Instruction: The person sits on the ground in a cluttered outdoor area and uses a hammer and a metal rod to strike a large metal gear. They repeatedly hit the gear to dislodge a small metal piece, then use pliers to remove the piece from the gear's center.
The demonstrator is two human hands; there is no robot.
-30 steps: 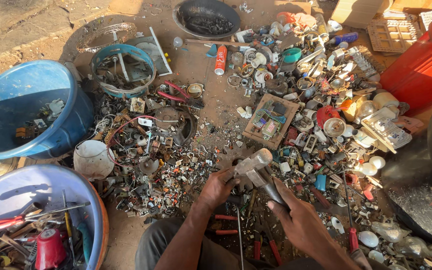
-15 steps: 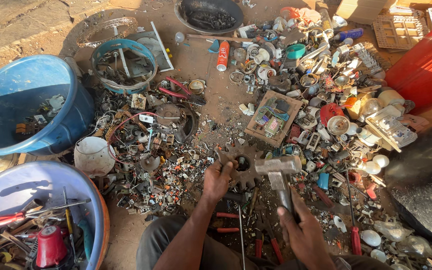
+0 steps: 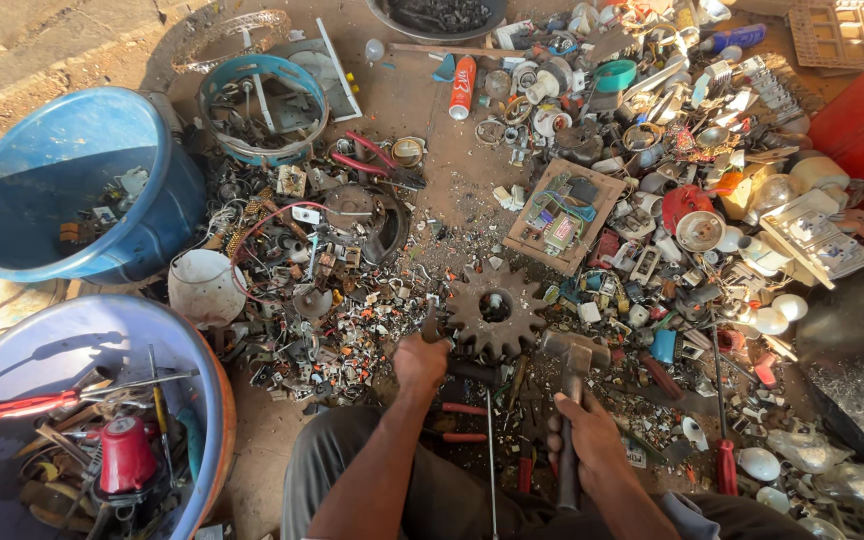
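**Hammer and gear wheel amid ground scrap**

Head view. Right hand (image 3: 586,440) has its grip clamped on the handle of a hammer (image 3: 574,372); the hammer head sits low, just right of a rusty gear wheel (image 3: 494,309). The gear lies flat on the dirt ground, ahead of the person's knees. Left hand (image 3: 420,360) rests at the gear's left edge, fingers curled on a small dark piece; grip looks closed, what it pinches cannot be told. Red-handled pliers (image 3: 455,422) lie between the hands. Blue bucket (image 3: 12,165) far left. Circuit-board tray (image 3: 562,215) beyond the gear.
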